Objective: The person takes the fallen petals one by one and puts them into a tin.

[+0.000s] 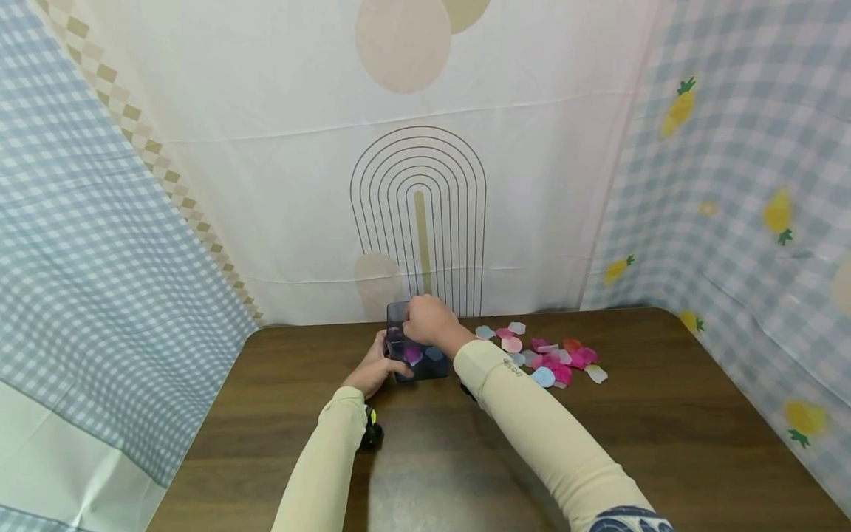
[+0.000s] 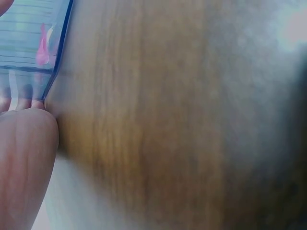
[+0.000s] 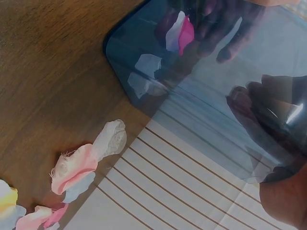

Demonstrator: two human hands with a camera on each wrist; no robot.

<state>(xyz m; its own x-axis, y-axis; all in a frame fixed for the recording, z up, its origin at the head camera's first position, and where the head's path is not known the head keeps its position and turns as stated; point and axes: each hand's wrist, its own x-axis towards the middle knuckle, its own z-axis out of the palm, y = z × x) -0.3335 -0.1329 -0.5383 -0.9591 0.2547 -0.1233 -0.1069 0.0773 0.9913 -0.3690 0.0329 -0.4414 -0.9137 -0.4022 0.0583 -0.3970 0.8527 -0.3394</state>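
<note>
Blue see-thru box w/ petals inside is nr far edge of table; L hand grips its L side; R hand overlaps it, can't tell if holding anything; loose petals to R.

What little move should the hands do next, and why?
Maybe lift the right hand toward the loose petals on the table, while the left hand holds the see-through box. The right hand seems to reach into the box, where some petals show, and more lie outside. I can't tell whether it pinches one.
</note>
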